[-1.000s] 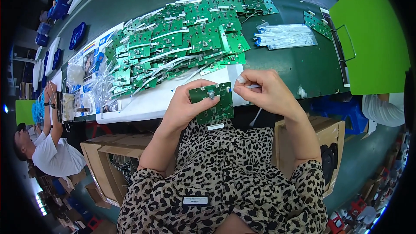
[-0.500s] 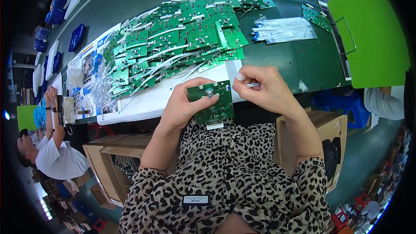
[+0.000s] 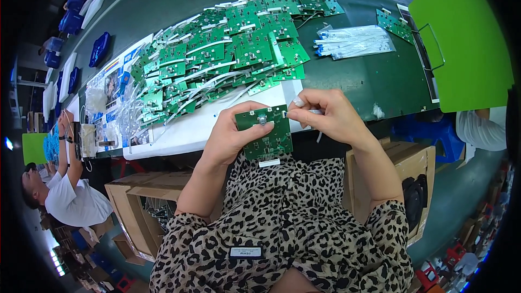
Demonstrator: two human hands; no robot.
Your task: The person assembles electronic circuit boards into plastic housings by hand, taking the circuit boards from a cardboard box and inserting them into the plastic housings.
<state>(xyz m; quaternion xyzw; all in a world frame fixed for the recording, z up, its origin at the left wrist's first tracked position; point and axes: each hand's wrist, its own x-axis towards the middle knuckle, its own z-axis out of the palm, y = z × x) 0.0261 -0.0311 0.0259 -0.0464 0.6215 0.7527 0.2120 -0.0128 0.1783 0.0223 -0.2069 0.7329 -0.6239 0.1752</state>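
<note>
My left hand (image 3: 230, 130) grips a green circuit board (image 3: 279, 133) by its left side, thumb lying on the face beside a small metal part. A white connector strip (image 3: 269, 163) sits along the board's lower edge. At the upper right edge of the board, my right hand (image 3: 331, 116) pinches a white flat ribbon cable (image 3: 317, 112). Its fingertips are at a small white connector there, and the cable's tail hangs below the fingers. Whether the cable's end is inside the connector is too small to tell.
Beyond my hands lies a large overlapping pile of green boards (image 3: 217, 49) with ribbon cables. A clear bag of flat cables (image 3: 355, 42) rests to its right, near a single board (image 3: 394, 25) and a bright green panel (image 3: 467, 38). Cardboard boxes (image 3: 141, 195) stand below the table; another person (image 3: 73, 192) works at left.
My right hand has moved left with the ribbon cable, bringing its fingertips to the board's upper right edge. The left hand still holds the board in nearly the same place.
</note>
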